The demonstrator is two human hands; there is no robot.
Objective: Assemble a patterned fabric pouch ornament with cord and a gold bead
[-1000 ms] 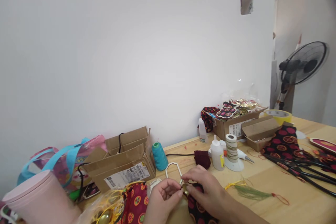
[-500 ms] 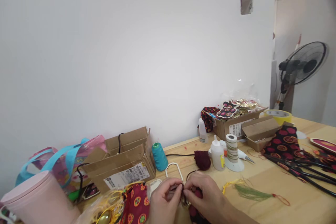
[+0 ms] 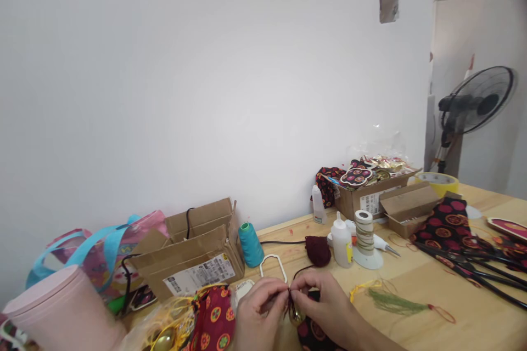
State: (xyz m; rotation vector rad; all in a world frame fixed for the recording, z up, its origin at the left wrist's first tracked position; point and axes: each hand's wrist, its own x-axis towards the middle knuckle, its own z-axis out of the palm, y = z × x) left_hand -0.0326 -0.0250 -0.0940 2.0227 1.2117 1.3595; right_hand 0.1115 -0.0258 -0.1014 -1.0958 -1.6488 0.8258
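Observation:
At the table's near edge my left hand [image 3: 263, 307] pinches a thin dark cord [image 3: 290, 297] between thumb and finger. My right hand [image 3: 321, 304], close beside it, is closed in a pinch on the same cord. Just below the fingertips hangs a small shiny gold piece [image 3: 297, 317]; its exact kind is too small to tell. Black patterned fabric [image 3: 315, 332] lies under my right hand, partly covered by it. A dark strand leads up from the fingers toward a maroon ball of yarn [image 3: 318, 251]. A white flat frame [image 3: 273, 256] rests beyond my left hand.
To the left stand a cardboard box [image 3: 193, 263], a pink bin [image 3: 63, 312] and a maroon patterned pouch [image 3: 214, 318]. A teal thread cone [image 3: 251, 245], glue bottle [image 3: 341, 244] and cord spool [image 3: 364, 233] stand behind. Rightward lie a green tassel [image 3: 397, 303] and scissors [image 3: 473, 263].
The gold piece now shows more clearly below the fingers, and more black fabric is visible under my right hand. Both hands keep their pinch, with only slight shifts.

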